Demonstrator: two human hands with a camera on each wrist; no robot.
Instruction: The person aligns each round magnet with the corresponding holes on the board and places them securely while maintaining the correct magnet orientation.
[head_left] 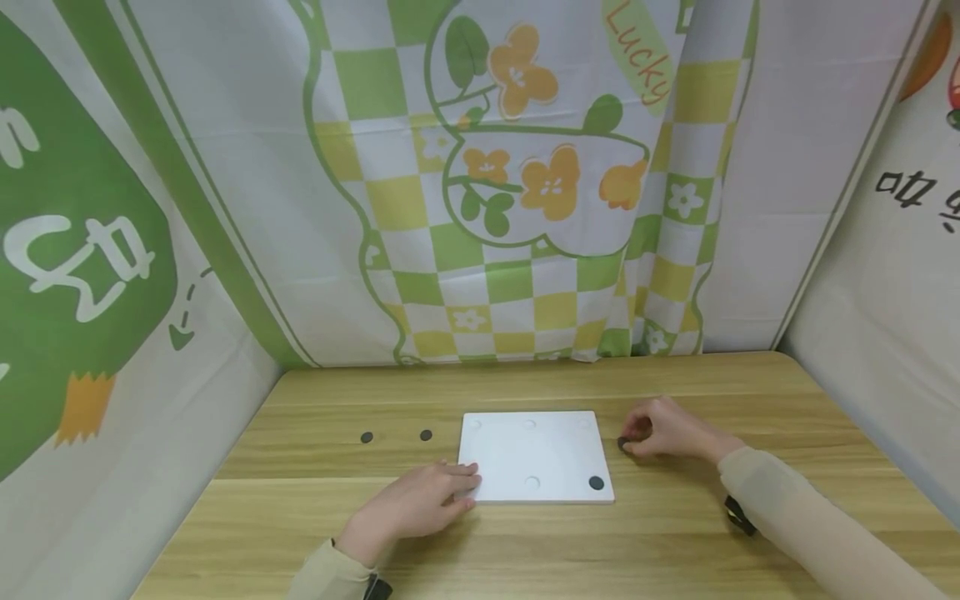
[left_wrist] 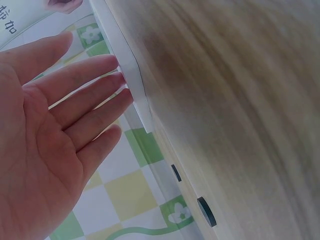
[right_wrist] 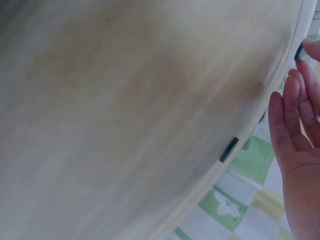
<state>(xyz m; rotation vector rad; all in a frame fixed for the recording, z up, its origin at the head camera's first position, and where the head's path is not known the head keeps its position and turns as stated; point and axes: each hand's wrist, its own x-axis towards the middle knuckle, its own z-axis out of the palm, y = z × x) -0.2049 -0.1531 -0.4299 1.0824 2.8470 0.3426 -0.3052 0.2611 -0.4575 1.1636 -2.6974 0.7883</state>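
A white board (head_left: 536, 454) with several shallow round recesses lies on the wooden table. One dark disc (head_left: 596, 482) sits in its near right corner recess. My left hand (head_left: 420, 500) rests at the board's left edge, fingers straight and fingertips on the rim, holding nothing. Just beyond the right edge of the board, my right hand (head_left: 660, 429) pinches another small dark disc (right_wrist: 299, 52) between thumb and index finger. The other fingers of that hand are spread loosely in the right wrist view.
Left of the board, two dark discs (head_left: 367, 437) lie apart on the table (head_left: 525, 554). The right wrist view shows one more dark disc (right_wrist: 229, 149) on the tabletop near the right hand. Patterned cloth (head_left: 502, 287) hangs behind and at both sides.
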